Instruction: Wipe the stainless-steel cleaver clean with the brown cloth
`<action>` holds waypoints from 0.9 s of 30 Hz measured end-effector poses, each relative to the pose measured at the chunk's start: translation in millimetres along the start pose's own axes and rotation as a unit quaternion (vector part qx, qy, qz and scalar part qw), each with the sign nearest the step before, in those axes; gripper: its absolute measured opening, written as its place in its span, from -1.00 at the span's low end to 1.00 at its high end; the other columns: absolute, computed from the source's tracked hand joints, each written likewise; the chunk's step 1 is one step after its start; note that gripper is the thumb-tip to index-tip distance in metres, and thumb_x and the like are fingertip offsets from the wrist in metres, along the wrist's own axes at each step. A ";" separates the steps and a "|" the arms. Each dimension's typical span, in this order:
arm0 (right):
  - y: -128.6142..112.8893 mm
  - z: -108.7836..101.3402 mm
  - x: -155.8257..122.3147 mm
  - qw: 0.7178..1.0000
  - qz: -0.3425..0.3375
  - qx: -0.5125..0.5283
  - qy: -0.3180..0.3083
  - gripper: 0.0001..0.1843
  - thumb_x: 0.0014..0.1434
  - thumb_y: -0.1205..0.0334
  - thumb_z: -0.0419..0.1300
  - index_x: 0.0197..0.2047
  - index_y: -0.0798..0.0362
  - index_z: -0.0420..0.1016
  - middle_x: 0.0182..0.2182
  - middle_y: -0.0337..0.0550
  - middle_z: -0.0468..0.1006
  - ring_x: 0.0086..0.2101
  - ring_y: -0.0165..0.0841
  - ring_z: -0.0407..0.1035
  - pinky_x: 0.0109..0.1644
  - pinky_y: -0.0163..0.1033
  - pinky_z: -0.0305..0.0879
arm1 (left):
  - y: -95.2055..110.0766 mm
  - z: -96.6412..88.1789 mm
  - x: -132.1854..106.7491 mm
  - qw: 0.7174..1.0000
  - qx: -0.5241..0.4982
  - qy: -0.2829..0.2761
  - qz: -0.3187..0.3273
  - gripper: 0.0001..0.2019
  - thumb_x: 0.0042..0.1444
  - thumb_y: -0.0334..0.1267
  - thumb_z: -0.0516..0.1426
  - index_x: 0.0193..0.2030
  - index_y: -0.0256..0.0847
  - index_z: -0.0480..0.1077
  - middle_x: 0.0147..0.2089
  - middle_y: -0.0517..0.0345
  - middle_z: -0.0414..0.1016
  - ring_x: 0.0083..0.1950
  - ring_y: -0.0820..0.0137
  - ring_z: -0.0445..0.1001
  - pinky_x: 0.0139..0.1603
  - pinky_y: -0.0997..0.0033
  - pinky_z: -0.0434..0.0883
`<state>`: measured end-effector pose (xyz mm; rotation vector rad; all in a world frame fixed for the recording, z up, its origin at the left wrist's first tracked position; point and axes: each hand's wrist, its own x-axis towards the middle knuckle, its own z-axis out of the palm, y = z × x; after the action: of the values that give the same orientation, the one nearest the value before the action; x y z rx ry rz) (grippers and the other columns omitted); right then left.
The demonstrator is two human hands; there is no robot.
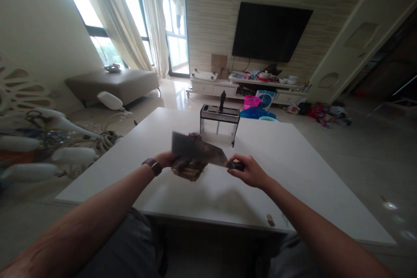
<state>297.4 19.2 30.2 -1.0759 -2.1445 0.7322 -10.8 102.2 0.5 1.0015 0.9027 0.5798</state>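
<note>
My right hand (250, 171) is closed around the black handle of a cleaver (198, 150). The cleaver's broad grey blade points left, held over a brown lump (190, 173) with a dark, wrinkled top and paler, layered-looking sides; I cannot make out its kind. My left hand (165, 159), below a brown wristband, is at the lump's left side, its fingers hidden behind the blade. Just beyond the lump stands a clear box with a dark frame (219, 126), a black handle sticking up from its top.
All this is on a white table (280, 152). A small yellow-and-blue piece (270, 220) lies near its front edge. White lamp-like parts (74, 155) crowd the left side. Beyond the table are a pink basket (251, 102), a blue bag (259, 113) and a low cabinet (208, 89).
</note>
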 end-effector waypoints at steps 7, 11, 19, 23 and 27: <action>-2.2 9.3 8.3 0.876 0.209 0.422 0.104 -0.56 0.22 -0.23 0.10 -0.33 0.02 0.31 -0.67 -0.43 0.27 -0.79 -0.54 0.04 -0.75 -0.40 -0.13 | -4.6 2.4 10.0 0.983 -0.183 -0.016 0.000 -0.57 -0.02 -0.32 0.26 0.04 -0.40 0.45 -0.09 -0.15 0.65 0.05 0.10 0.58 0.27 0.11 0.37; -3.9 12.8 8.4 0.821 0.239 0.514 0.067 -0.54 0.18 -0.24 0.17 -0.32 0.04 0.32 -0.69 -0.44 0.27 -0.81 -0.58 -0.02 -0.77 -0.43 -0.12 | -6.3 7.4 14.5 0.978 -0.205 -0.017 0.024 -0.58 -0.02 -0.32 0.25 0.02 -0.39 0.47 -0.03 -0.16 0.63 0.14 0.07 0.53 0.32 0.11 0.32; -18.1 26.5 3.1 0.784 0.248 0.569 -0.014 -0.53 0.23 -0.24 0.13 -0.28 0.05 0.36 -0.69 -0.45 0.26 -0.81 -0.59 -0.05 -0.77 -0.43 -0.13 | -13.4 19.2 24.8 0.979 -0.196 -0.041 0.038 -0.64 0.03 -0.29 0.25 -0.01 -0.35 0.46 -0.03 -0.12 0.63 0.10 0.12 0.55 0.34 0.13 0.29; -25.0 24.4 0.3 0.769 0.241 0.591 -0.044 -0.53 0.26 -0.23 0.10 -0.27 0.06 0.38 -0.68 -0.45 0.24 -0.80 -0.60 -0.06 -0.77 -0.43 -0.15 | -14.8 21.0 26.9 0.979 -0.194 -0.051 0.035 -0.63 0.05 -0.31 0.24 0.02 -0.37 0.46 -0.02 -0.14 0.62 0.10 0.11 0.55 0.33 0.12 0.29; -29.3 21.3 -1.1 0.753 0.229 0.614 -0.052 -0.54 0.26 -0.23 0.09 -0.27 0.05 0.38 -0.68 -0.46 0.24 -0.80 -0.60 -0.06 -0.77 -0.43 -0.15 | -14.7 20.4 25.8 0.979 -0.195 -0.061 0.018 -0.62 0.06 -0.30 0.24 0.03 -0.39 0.46 -0.02 -0.15 0.62 0.07 0.12 0.57 0.31 0.14 0.31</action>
<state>267.9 -0.9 36.6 -0.7342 -0.9307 2.0441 20.3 106.1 -17.3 0.6909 0.6307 0.6872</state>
